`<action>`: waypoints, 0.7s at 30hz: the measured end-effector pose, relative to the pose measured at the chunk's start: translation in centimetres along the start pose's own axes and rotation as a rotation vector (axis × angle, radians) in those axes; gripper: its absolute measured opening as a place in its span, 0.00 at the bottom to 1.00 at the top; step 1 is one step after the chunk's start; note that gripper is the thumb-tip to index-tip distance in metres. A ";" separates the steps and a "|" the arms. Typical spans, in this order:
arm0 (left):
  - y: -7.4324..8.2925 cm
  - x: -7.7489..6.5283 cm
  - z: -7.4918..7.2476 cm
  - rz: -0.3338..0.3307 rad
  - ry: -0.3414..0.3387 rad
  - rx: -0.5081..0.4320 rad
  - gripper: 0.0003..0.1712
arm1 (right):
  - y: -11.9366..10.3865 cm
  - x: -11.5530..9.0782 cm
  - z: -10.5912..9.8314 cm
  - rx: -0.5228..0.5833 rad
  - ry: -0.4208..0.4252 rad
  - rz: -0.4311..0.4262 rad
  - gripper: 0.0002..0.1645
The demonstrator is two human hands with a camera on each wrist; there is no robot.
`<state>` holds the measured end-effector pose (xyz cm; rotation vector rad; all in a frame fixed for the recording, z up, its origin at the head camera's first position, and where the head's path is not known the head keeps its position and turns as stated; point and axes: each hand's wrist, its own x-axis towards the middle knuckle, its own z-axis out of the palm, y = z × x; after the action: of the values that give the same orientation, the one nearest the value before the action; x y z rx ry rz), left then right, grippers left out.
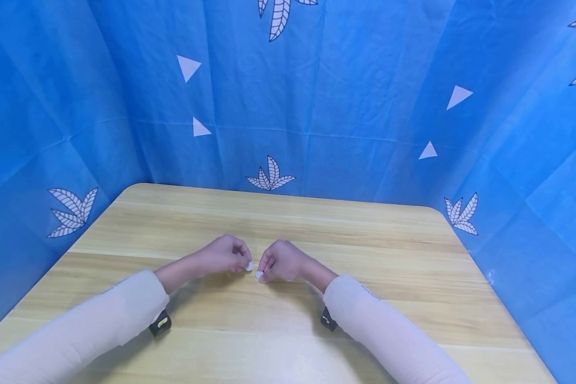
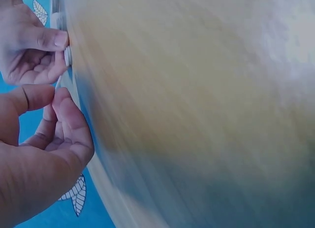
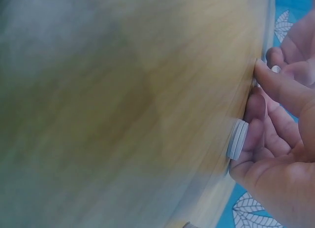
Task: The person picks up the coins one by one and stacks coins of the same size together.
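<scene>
My left hand (image 1: 224,255) pinches a small white disc (image 1: 249,266) between thumb and fingertip; in the left wrist view that disc is mostly hidden by the fingers. Facing it, my right hand (image 1: 284,261) pinches another white disc (image 1: 259,274) close over the table. The two discs are a short gap apart in the head view. In the right wrist view, a small stack of white discs (image 3: 237,140) stands on the table, right beside the curled lower fingers of the right hand. From the head, the right hand hides most of that stack.
Both hands are over the middle of a light wooden table (image 1: 249,341) with rounded far corners. Blue curtains (image 1: 365,96) with white leaves and triangles enclose its back and sides. A black device (image 1: 160,323) sits under the left wrist, another black device (image 1: 328,319) under the right.
</scene>
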<state>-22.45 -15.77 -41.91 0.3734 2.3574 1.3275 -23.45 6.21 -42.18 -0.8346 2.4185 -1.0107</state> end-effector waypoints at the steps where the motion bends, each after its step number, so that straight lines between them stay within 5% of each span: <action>1: 0.0 0.0 0.1 -0.007 0.003 -0.002 0.07 | 0.0 0.0 0.0 0.001 0.001 0.000 0.07; 21: 0.5 -0.3 1.0 -0.073 -0.026 -0.091 0.07 | 0.1 0.1 -0.1 0.027 -0.012 0.003 0.08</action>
<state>-21.74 -14.86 -41.86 0.2740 2.2579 1.3817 -23.63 6.20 -42.17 -0.8253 2.3903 -1.0313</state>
